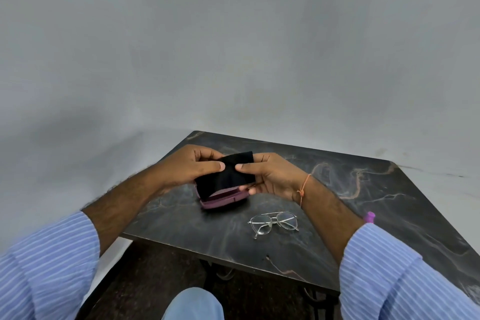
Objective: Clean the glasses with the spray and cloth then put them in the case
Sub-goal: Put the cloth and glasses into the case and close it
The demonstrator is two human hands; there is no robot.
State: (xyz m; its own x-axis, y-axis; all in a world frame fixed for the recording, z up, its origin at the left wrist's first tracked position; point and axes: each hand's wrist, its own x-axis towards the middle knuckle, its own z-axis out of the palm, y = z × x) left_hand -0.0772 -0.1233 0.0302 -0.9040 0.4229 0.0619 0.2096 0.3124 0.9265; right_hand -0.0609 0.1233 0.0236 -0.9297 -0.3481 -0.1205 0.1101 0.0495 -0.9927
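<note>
A black cloth (228, 174) is held up above the table between both hands. My left hand (192, 166) pinches its left side with thumb on top, and my right hand (270, 176) pinches its right side. Right under the cloth lies a purple glasses case (220, 200), open, its far part hidden by the cloth. The thin metal-framed glasses (274, 223) lie on the table nearer to me, to the right of the case, lenses up. A purple top of what may be the spray bottle (369, 217) peeks out behind my right forearm.
The dark marbled table (376, 189) stands against a plain grey wall. Its near edge runs diagonally in front of my knee (194, 304). Metal table legs show underneath.
</note>
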